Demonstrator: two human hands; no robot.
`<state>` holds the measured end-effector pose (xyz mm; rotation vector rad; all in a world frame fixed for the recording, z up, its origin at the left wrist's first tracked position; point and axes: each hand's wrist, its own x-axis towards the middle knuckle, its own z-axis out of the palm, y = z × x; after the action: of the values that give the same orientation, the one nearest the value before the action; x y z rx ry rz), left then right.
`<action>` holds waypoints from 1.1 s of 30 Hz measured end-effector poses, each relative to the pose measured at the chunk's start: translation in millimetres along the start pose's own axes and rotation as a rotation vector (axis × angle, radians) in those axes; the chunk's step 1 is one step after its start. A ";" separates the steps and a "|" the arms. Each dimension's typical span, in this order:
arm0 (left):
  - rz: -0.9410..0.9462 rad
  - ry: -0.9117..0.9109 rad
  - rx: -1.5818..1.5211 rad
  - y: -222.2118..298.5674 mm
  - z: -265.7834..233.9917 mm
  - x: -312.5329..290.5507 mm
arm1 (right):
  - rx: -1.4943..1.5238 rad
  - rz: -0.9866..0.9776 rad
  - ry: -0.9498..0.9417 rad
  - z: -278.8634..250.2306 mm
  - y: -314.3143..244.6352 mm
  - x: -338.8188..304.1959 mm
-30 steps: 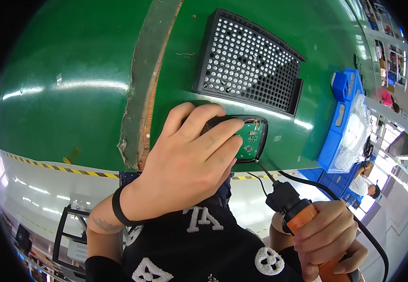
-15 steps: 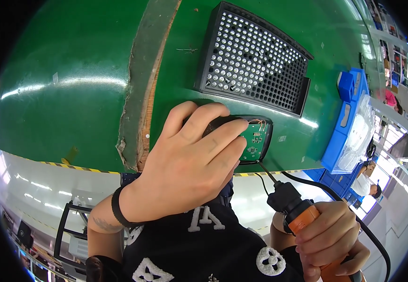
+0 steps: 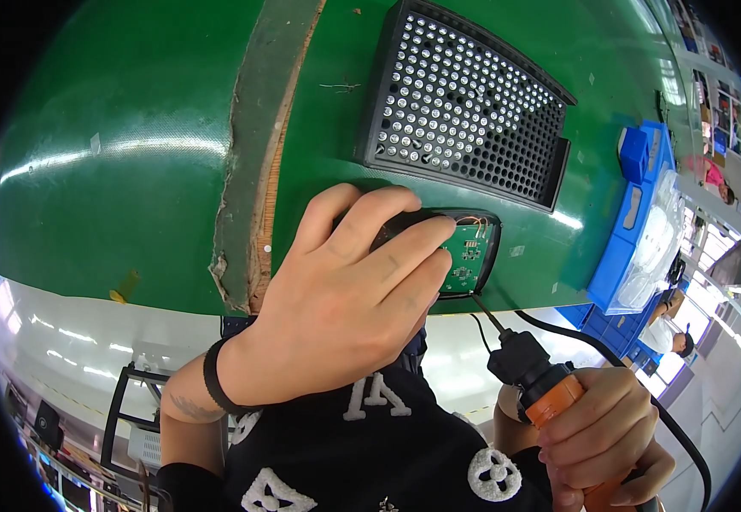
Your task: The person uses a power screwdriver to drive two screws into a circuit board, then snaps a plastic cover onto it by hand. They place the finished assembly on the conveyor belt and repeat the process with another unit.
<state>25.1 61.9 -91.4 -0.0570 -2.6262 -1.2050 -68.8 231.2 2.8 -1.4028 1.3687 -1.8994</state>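
Fingers of the right hand (image 3: 603, 433) grip the electric screwdriver (image 3: 556, 401), bit (image 3: 489, 314) right at the black casing (image 3: 496, 246); left hand (image 3: 336, 307) clasps that casing.

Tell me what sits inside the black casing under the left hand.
Inside the casing, a green circuit board and thin wires show at right; the left hand covers the rest.

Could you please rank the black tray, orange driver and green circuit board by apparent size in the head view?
1. Black tray
2. Orange driver, partly hidden by the right hand
3. Green circuit board, partly hidden by the left hand
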 end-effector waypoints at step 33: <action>-0.027 0.008 -0.069 1.6 -5.3 -3.1 | 0.023 -0.102 0.126 -12.6 19.8 54.4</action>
<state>29.4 59.2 -87.7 -0.0290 -2.5861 -1.3021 -106.5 186.4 11.6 -1.3867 1.3503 -2.0938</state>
